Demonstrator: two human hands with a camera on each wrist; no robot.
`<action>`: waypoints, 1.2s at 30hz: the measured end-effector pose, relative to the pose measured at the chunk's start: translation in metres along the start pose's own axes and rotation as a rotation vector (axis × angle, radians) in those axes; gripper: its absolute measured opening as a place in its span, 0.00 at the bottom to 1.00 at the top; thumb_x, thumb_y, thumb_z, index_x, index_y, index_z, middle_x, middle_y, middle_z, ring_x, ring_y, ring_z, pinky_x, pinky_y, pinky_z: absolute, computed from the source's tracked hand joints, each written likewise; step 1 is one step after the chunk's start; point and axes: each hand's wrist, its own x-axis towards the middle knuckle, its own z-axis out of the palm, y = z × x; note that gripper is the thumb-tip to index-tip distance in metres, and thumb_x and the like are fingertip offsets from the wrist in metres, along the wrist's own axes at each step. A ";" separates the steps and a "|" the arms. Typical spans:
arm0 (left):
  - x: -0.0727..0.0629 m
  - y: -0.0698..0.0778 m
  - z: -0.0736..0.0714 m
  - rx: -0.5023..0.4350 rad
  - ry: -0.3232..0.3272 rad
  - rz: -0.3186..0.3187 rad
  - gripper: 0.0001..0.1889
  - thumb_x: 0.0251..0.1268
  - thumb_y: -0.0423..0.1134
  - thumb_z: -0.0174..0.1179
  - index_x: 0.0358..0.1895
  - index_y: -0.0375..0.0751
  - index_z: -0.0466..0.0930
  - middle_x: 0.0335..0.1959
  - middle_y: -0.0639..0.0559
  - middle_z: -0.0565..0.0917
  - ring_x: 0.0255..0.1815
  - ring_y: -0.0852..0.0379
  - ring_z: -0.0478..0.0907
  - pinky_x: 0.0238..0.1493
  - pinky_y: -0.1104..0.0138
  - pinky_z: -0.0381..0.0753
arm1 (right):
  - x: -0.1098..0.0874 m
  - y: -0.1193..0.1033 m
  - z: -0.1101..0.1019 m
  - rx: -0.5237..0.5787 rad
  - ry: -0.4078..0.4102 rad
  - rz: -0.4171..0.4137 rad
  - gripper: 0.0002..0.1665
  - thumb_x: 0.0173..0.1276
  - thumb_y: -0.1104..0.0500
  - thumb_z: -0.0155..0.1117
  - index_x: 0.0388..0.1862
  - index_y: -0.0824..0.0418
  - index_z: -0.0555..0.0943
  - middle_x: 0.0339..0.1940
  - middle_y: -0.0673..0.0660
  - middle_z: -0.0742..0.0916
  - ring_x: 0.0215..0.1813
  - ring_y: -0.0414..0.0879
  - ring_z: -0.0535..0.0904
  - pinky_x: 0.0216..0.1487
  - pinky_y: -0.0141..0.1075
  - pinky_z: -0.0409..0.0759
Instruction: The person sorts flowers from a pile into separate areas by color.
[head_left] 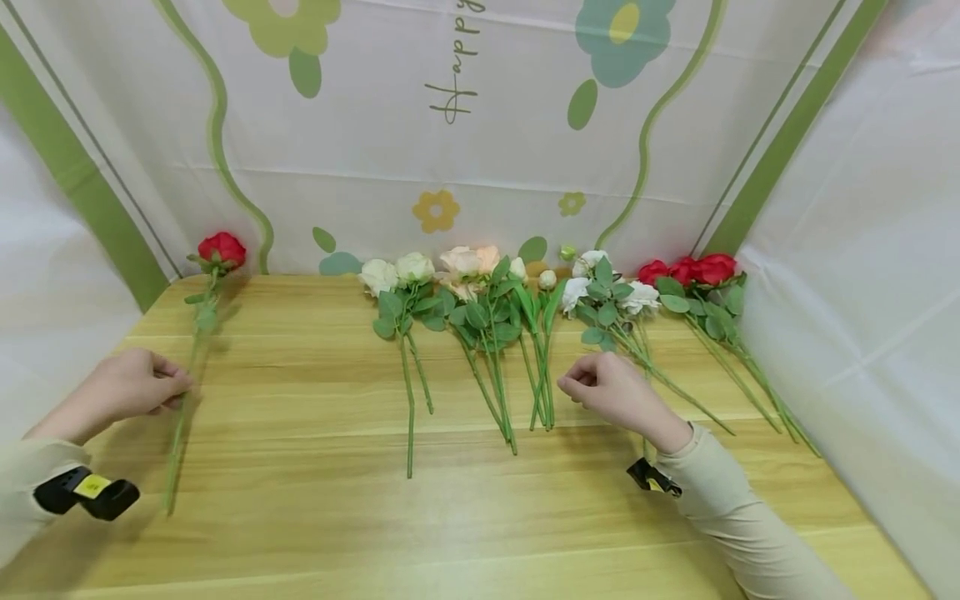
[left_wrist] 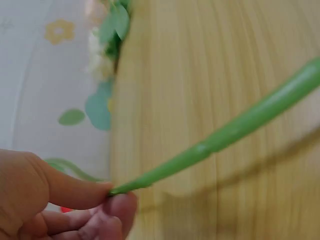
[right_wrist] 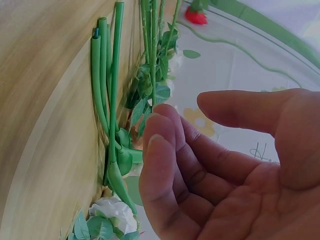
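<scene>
At the table's left side, my left hand (head_left: 138, 383) pinches the stem of a single red rose (head_left: 222, 249) between thumb and fingers. The bloom points to the back edge, and the stem's lower end slants toward the front. The left wrist view shows the green stem (left_wrist: 250, 111) between thumb and forefinger. My right hand (head_left: 618, 392) hovers over the right half, fingers loosely curled, thumb apart, holding nothing. Nearest to it are white tulips (head_left: 536, 310) on its left and white roses (head_left: 576, 292) behind it. The tulips' green stems (right_wrist: 114, 95) show in the right wrist view.
Cream roses (head_left: 395, 273) and peach roses (head_left: 463, 261) lie along the middle back of the wooden table (head_left: 300, 500). More red roses (head_left: 712, 268) lie at the far right. A printed cloth (head_left: 495, 150) hangs behind, with white cloth at both sides.
</scene>
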 end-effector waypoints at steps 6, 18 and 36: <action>-0.003 0.026 0.012 -0.134 0.089 0.047 0.25 0.78 0.44 0.50 0.53 0.17 0.74 0.33 0.48 0.85 0.33 0.52 0.83 0.31 0.62 0.83 | -0.002 0.001 -0.002 0.011 0.002 0.008 0.11 0.72 0.57 0.62 0.38 0.64 0.86 0.27 0.54 0.85 0.27 0.49 0.81 0.29 0.42 0.76; -0.011 0.105 0.042 -0.265 0.258 0.229 0.20 0.76 0.44 0.54 0.53 0.25 0.77 0.35 0.44 0.85 0.32 0.56 0.83 0.29 0.63 0.83 | -0.002 -0.002 -0.006 0.061 -0.002 0.014 0.12 0.73 0.56 0.62 0.39 0.64 0.86 0.28 0.56 0.86 0.30 0.55 0.82 0.30 0.42 0.78; -0.013 0.216 0.106 -0.587 0.210 0.488 0.07 0.72 0.34 0.59 0.47 0.36 0.81 0.34 0.48 0.84 0.30 0.51 0.81 0.27 0.62 0.81 | -0.005 -0.046 0.003 0.484 0.047 -0.023 0.16 0.73 0.51 0.62 0.46 0.63 0.84 0.36 0.60 0.85 0.40 0.61 0.80 0.37 0.46 0.82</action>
